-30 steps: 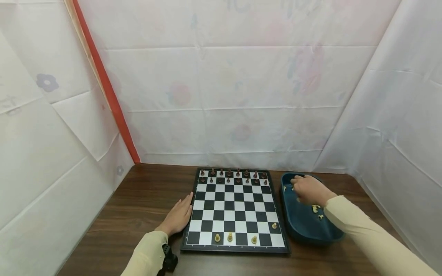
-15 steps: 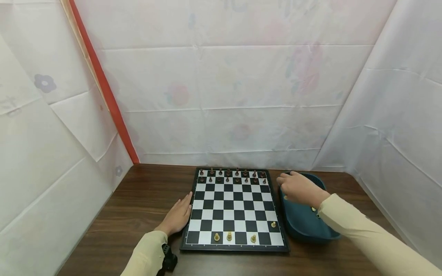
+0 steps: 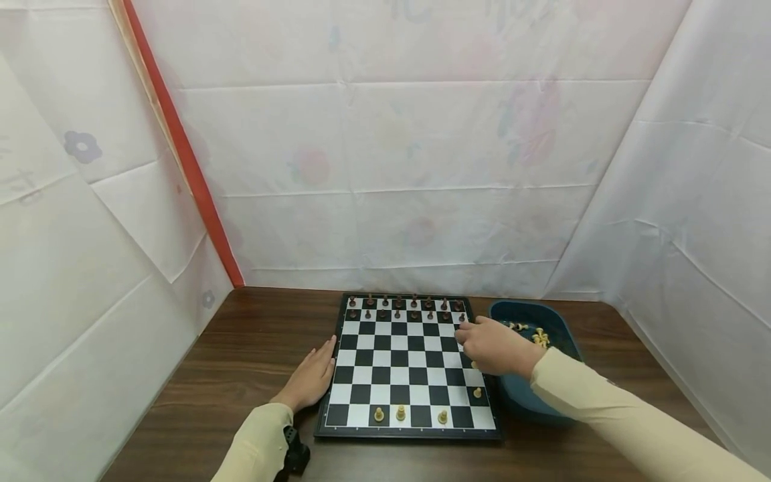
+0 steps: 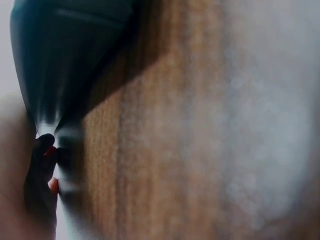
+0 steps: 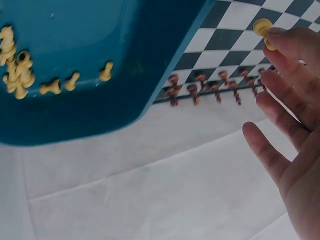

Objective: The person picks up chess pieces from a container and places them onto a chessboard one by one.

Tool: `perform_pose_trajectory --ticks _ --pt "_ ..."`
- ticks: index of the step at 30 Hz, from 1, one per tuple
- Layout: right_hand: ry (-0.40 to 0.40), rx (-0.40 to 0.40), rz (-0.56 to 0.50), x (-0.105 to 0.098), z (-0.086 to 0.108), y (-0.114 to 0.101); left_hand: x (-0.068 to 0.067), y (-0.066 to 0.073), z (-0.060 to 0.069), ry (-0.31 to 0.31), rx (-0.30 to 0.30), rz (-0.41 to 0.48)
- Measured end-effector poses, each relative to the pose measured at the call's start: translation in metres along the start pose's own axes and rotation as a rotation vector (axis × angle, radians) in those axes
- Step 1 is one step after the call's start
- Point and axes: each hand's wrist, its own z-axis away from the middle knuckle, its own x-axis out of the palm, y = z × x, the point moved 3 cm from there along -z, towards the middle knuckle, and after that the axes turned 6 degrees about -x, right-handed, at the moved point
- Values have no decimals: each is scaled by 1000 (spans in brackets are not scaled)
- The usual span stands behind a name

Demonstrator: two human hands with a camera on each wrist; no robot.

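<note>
Over the board (image 3: 391,359), the right hand (image 3: 495,346) pinches a piece (image 5: 262,26), best lowered base-first while the straight-fingered left hand (image 3: 310,377) steadies the board.

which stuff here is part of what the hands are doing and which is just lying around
In the job:
right hand, pinching a pale piece
left hand, at the board's edge
other pale pieces, on the board and in the bin
dark pieces, lined up

Just around:
table
white sheets
red strip
</note>
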Motion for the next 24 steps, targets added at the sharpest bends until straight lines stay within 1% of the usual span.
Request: perform_pose_trajectory --ticks 4,8,12,19,24 --pt "-15 -37 -6 4 -6 -9 0 0 0 -8 -7 -1" --pt "-48 -66 -10 8 -11 -18 0 -1 0 -13 -11 -1" --pt "-69 -82 -30 11 -15 -27 -1 0 0 -16 -8 -5" --pt "-54 -99 -76 19 -21 -36 0 0 -1 -13 -11 -3" --pt "-30 -123 -71 21 -23 -41 1 0 -1 -9 -12 1"
